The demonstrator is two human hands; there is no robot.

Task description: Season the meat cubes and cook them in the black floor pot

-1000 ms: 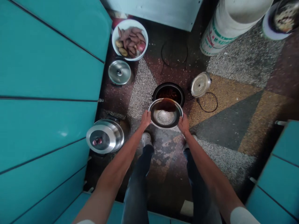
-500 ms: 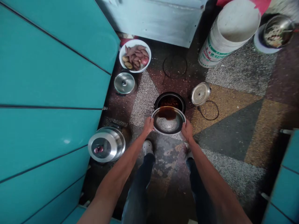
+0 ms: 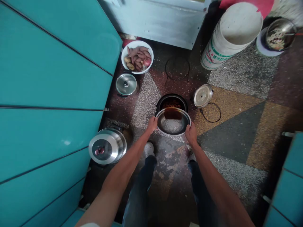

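Both my hands hold a round metal basin [image 3: 173,126] by its rim, my left hand [image 3: 152,123] at the left side and my right hand [image 3: 191,132] at the right. Dark brown liquid [image 3: 172,113] lies against its far side; the basin looks tipped away from me. Just beyond it on the floor is a black-rimmed pot [image 3: 172,97] with reddish-brown contents, its near part hidden behind the basin. Whether the basin touches the pot, I cannot tell.
Right of the pot lies a round metal piece [image 3: 203,96] with a black cord [image 3: 220,110]. A potato bowl [image 3: 137,56] and lidded pots [image 3: 126,84] line the left cabinets [image 3: 47,78]. A tall white bucket [image 3: 217,50] stands at the upper right.
The basin and both my hands have shifted slightly to the right. The brown liquid has moved a little along the far side of the basin.
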